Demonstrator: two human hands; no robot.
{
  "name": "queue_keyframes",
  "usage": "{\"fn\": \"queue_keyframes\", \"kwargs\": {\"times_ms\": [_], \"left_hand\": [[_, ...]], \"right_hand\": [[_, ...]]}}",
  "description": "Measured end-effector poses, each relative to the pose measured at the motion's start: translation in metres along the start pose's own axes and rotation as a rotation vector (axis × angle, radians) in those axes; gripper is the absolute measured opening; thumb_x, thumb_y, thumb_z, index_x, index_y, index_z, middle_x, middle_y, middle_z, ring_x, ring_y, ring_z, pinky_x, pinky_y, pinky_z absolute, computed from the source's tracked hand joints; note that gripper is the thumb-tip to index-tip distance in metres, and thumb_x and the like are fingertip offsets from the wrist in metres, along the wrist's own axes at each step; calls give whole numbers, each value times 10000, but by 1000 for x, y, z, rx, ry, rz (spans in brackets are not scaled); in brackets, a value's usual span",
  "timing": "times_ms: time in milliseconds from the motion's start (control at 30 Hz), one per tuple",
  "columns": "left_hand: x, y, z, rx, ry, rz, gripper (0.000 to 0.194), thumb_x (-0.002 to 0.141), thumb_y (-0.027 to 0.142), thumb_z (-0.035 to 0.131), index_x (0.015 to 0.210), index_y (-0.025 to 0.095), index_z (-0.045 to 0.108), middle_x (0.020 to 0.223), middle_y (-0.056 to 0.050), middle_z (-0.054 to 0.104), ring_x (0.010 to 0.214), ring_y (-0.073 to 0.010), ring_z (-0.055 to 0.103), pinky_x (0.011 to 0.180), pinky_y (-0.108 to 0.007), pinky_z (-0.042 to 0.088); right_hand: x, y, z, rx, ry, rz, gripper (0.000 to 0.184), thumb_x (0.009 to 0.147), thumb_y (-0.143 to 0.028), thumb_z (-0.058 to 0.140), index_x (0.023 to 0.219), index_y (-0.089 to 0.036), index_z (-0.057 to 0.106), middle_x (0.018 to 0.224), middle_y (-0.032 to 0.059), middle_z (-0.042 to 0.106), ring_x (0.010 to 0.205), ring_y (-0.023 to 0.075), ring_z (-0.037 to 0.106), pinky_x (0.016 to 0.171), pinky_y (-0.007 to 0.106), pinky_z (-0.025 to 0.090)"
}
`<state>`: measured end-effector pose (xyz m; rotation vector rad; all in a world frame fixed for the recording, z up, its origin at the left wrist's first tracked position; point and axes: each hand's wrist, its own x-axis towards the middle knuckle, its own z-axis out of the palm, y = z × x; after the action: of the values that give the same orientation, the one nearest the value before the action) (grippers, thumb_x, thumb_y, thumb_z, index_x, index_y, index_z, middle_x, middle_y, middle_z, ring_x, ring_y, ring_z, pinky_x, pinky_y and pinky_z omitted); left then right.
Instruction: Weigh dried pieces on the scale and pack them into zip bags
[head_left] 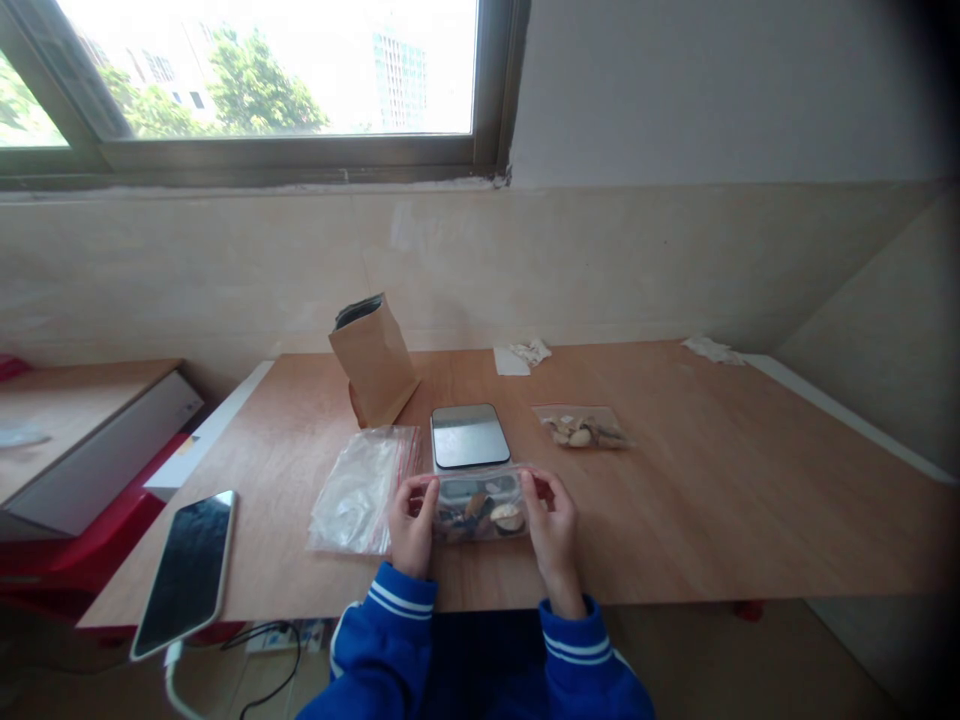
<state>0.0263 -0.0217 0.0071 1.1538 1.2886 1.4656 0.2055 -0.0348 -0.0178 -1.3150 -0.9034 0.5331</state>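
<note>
A clear zip-lock bag (pixel 484 508) with several shell-like or stone-like pieces inside is stretched between my two hands at the table's front. My left hand (pixel 414 522) pinches its upper left corner, and my right hand (pixel 551 520) pinches the upper right corner. Just beyond the bag lies a flat kitchen scale (pixel 470 437) with a shiny top; the bag overlaps its front edge. To the left is a stack of clear zip-lock bags (pixel 360 492). Another filled zip-lock bag (pixel 581 428), with pale pieces in it, rests right of the scale.
A brown paper bag (pixel 377 365) stands upright, its top open, behind the stack. A phone (pixel 187 570) with a white cable (pixel 172 665) lies at the front left edge. Crumpled white tissues (pixel 532 351) sit near the wall. A second table (pixel 82 420) stands left.
</note>
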Motion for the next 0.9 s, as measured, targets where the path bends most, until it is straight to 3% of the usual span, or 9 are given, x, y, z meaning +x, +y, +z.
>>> {"fn": "queue_keyframes", "kwargs": {"times_ms": [267, 533, 900], "left_hand": [[-1, 2, 1, -79, -78, 19, 299, 759, 451, 665, 854, 169, 633, 784, -15, 635, 731, -144, 590, 687, -248, 467], [-3, 6, 1, -19, -140, 20, 284, 771, 426, 660, 885, 168, 626, 801, -24, 654, 757, -157, 609, 691, -252, 480], [-4, 5, 1, 8, -135, 40, 257, 759, 404, 679, 849, 165, 648, 799, -25, 655, 745, -156, 606, 697, -249, 468]], "right_hand": [[1, -6, -2, 126, -117, 103, 338, 809, -495, 590, 910, -176, 635, 871, 63, 696, 790, 197, 646, 716, 309, 513], [2, -8, -3, 6, -182, 67, 384, 805, -507, 591, 944, -161, 682, 885, 66, 701, 788, 199, 632, 718, 310, 495], [2, -5, -3, -46, -154, 22, 361, 817, -501, 579, 912, -172, 694, 904, 79, 704, 836, 222, 643, 753, 346, 505]]}}
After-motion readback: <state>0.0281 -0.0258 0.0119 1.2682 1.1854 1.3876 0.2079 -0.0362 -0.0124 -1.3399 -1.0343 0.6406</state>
